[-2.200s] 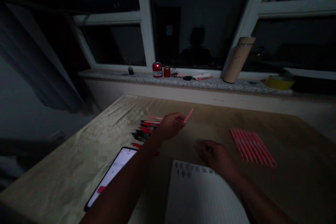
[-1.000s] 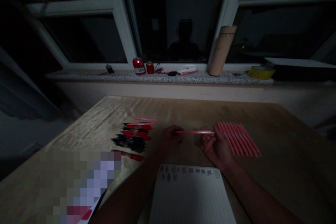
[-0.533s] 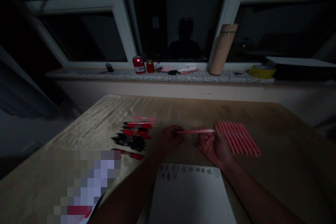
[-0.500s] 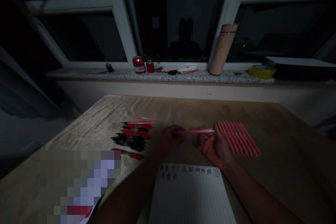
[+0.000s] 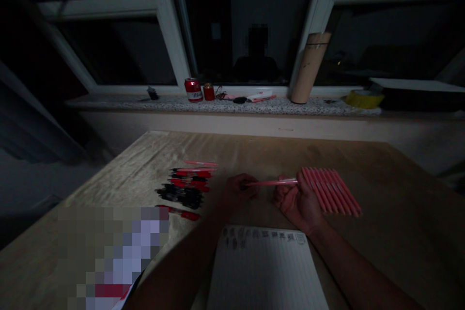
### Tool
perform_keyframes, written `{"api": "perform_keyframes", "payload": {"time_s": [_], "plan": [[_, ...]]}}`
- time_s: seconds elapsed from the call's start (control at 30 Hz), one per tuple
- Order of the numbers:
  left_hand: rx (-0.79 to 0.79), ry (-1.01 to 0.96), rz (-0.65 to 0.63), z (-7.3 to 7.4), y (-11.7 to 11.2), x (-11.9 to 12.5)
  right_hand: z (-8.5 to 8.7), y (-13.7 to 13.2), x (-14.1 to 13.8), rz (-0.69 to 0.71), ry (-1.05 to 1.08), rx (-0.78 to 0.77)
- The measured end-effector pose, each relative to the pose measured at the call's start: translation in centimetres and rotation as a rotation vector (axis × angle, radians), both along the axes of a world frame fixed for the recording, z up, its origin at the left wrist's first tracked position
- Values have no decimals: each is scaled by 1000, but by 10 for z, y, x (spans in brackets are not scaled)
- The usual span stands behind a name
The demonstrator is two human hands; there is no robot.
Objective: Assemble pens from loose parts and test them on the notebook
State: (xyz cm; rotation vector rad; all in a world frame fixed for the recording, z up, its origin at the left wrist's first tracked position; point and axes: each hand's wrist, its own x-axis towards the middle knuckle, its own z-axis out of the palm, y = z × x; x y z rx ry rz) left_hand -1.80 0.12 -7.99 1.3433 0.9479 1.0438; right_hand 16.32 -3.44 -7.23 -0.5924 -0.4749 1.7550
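Note:
A pink pen [image 5: 269, 183] is held level between my two hands, above the far side of a lined notebook [image 5: 269, 271] with dark scribbles along its top. My left hand [image 5: 241, 187] pinches the pen's left end. Around its right end the fingers of my right hand [image 5: 298, 201] are closed. Just right of that hand lies a neat row of several pink pens [image 5: 332, 191], side by side. Left of my left hand, black pens [image 5: 181, 195] and red pens [image 5: 189, 183] lie in a loose pile, with a pink pen [image 5: 201, 163] at its far edge.
On the stone windowsill [image 5: 163, 104] stand a red can [image 5: 193, 90], a small red jar [image 5: 208, 92], a tall tan cylinder [image 5: 310, 68] and a roll of yellow tape [image 5: 364, 99]. The wooden table [image 5: 254, 150] reaches toward the wall below the sill. A blurred-out patch covers its near left.
Both hands keep hold of the pink pen in nearly the same place. The whole view has shifted very slightly; nothing on the table has visibly moved.

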Motion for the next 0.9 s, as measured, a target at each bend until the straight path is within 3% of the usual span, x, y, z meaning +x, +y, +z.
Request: {"api": "perform_keyframes", "payload": {"time_s": [0.9], "plan": [[14,7,7,4,0,0,2,0,-1,-26,-8,3]]}}
